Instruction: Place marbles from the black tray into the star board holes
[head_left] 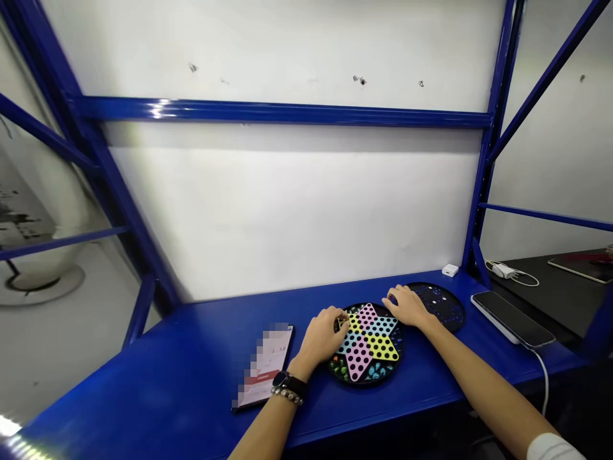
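A round black Chinese checkers board [366,356] lies on the blue table, its hole-filled star coloured pink, yellow and light blue. Around the star, the rim compartments hold small glassy marbles [380,370], among them green, orange and blue ones. My left hand [323,335] is over the board's left side, thumb and fingertips curled together in a pinch above the star; whatever is between them is too small to make out. At the upper right rim hovers my right hand [406,306], its fingers bent downward with a gap between thumb and forefinger.
Beyond my right hand is a round black tray [453,319] with small shiny blue and white spots. A tablet [265,370] with a lit screen lies left of the board. Right of the tray rests a phone [512,317] with a white cable. A small white case [450,270] is by the wall.
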A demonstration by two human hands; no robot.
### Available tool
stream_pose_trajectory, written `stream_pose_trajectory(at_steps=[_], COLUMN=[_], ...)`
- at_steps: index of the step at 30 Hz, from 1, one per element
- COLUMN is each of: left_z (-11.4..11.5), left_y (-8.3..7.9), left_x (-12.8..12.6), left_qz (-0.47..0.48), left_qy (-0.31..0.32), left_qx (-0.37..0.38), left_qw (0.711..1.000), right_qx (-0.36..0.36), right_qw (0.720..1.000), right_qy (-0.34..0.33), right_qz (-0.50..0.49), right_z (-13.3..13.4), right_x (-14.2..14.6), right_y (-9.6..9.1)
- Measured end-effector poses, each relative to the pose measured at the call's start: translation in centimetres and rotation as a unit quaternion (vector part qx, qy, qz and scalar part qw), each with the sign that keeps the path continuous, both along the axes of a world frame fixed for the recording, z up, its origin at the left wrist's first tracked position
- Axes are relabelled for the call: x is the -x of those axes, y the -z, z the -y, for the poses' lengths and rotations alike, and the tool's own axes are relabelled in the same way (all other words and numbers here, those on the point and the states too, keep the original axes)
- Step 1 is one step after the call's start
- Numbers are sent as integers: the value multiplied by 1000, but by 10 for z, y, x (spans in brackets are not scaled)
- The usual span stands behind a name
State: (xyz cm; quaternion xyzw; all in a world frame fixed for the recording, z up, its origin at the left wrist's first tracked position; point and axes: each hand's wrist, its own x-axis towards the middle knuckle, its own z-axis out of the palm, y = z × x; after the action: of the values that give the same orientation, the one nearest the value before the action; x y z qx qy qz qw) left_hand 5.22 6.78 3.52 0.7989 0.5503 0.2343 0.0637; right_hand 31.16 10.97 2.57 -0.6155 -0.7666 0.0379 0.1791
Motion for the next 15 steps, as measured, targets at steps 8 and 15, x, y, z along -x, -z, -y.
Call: stream_pose_trajectory(at_steps=[8, 15], left_z=[1, -1], left_y=[-1, 2], left_x=[0, 1], left_qz=[0, -1], left_qy=[-2, 4], left_qx=[5, 0], left_qw=[1000, 1000], right_qx=[1, -2], right_qw=[995, 994], right_qy=[-95, -103], right_qz=[29, 37], right_z=[16, 15], right_x=[21, 21], right_y=[4, 5])
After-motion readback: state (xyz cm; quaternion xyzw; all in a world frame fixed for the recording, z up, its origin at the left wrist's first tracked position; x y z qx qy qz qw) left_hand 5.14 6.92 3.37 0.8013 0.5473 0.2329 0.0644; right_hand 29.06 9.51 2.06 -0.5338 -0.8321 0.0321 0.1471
